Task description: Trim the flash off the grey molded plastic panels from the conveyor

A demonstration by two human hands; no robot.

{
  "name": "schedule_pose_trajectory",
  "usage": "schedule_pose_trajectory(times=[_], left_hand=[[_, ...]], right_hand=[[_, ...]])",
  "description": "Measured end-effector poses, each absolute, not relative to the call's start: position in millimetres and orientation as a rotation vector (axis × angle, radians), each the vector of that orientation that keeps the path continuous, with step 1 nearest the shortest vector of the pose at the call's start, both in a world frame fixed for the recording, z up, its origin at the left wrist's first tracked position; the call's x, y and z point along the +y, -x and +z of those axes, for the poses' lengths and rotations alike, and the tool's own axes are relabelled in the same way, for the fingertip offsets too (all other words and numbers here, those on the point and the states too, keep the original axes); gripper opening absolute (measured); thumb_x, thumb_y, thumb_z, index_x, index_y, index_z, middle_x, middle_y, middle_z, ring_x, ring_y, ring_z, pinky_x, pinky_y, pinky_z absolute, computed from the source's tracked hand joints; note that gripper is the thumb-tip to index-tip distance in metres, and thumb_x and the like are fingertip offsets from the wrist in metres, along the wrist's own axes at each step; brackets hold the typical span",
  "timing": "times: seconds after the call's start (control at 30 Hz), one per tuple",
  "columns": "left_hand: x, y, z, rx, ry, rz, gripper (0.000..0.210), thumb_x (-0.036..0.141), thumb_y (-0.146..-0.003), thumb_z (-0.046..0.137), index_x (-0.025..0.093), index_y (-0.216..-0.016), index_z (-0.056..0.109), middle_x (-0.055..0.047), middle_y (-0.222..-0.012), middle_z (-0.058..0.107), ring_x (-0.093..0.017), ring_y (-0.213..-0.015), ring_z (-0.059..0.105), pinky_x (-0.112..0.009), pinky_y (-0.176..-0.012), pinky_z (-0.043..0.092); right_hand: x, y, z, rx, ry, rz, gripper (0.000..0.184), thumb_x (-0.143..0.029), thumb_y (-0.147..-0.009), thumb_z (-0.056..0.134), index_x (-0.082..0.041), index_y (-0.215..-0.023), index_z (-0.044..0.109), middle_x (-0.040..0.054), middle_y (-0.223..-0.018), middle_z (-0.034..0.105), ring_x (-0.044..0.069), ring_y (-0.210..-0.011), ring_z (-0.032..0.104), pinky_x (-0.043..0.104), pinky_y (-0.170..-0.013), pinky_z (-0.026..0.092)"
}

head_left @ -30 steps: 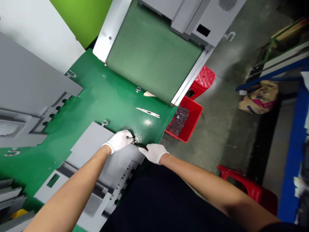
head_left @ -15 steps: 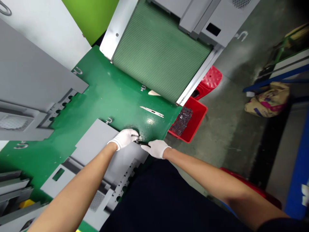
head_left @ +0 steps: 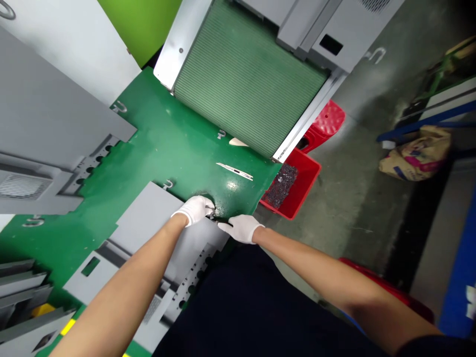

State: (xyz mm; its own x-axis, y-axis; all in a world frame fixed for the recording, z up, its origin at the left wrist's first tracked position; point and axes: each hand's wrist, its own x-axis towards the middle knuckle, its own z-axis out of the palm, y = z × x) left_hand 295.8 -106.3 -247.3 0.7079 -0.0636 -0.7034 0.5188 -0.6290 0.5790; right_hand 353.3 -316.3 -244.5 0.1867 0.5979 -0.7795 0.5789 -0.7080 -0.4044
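Note:
A grey moulded plastic panel (head_left: 143, 210) with slots and notches lies on the green work surface in front of me. My left hand (head_left: 199, 208), in a white glove, is closed in a pinch at the panel's far right end. A small metallic piece shows at its fingertips, too small to name. Close to the same corner, my gloved right hand (head_left: 242, 229) is closed, thumb pointing left. A thin dark thing shows by its fingers, mostly hidden. Dark specks and shavings (head_left: 218, 210) lie beside the left fingertips. Beyond them rests a slim, pointed silver knife (head_left: 235, 171).
A ribbed green conveyor belt (head_left: 245, 84) carries another grey panel (head_left: 323, 29). On the floor at right stand a red bin (head_left: 303, 181) of dark scraps and a red stool (head_left: 327, 121). More grey panels (head_left: 55, 109) lie at left. Green mat (head_left: 148, 153) extends between.
My left hand and forearm have shifted slightly right along the panel's end, still pinched. The right hand stays almost in place.

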Motion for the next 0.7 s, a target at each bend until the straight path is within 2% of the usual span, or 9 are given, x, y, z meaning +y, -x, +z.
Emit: schedule_pose_trajectory(times=[0.27, 0.47, 0.7], left_hand=[[-109, -295, -245, 0.38, -2.093, -0.88, 0.021, 0.023, -0.076, 0.057, 0.017, -0.083, 0.075, -0.002, -0.081, 0.074, -0.016, -0.075, 0.062, -0.025, -0.073, 0.047], [-109, -301, -245, 0.472, -2.087, -0.982, 0.023, 0.021, -0.075, 0.061, 0.016, -0.092, 0.076, -0.004, -0.088, 0.076, -0.017, -0.079, 0.066, -0.024, -0.073, 0.049], [-111, -308, -247, 0.537, -2.091, -1.012, 0.022, 0.018, -0.069, 0.066, 0.016, -0.088, 0.077, -0.005, -0.083, 0.077, -0.017, -0.076, 0.068, -0.022, -0.068, 0.05]], right_hand=[[-316, -353, -245, -1.198, 2.401, 1.576, 0.085, -0.08, -0.088, 0.012, -0.02, -0.099, 0.071, 0.0161, -0.103, 0.074, 0.032, -0.098, 0.069, 0.041, -0.083, 0.05], [-316, -358, -246, -1.2, 2.347, 1.603, 0.086, -0.081, -0.088, 0.014, -0.02, -0.097, 0.073, 0.0167, -0.103, 0.074, 0.033, -0.099, 0.069, 0.041, -0.083, 0.051], [-314, -362, -248, -1.222, 2.269, 1.667, 0.089, -0.08, -0.088, 0.011, -0.017, -0.096, 0.074, 0.0183, -0.103, 0.074, 0.033, -0.098, 0.069, 0.04, -0.083, 0.051]])
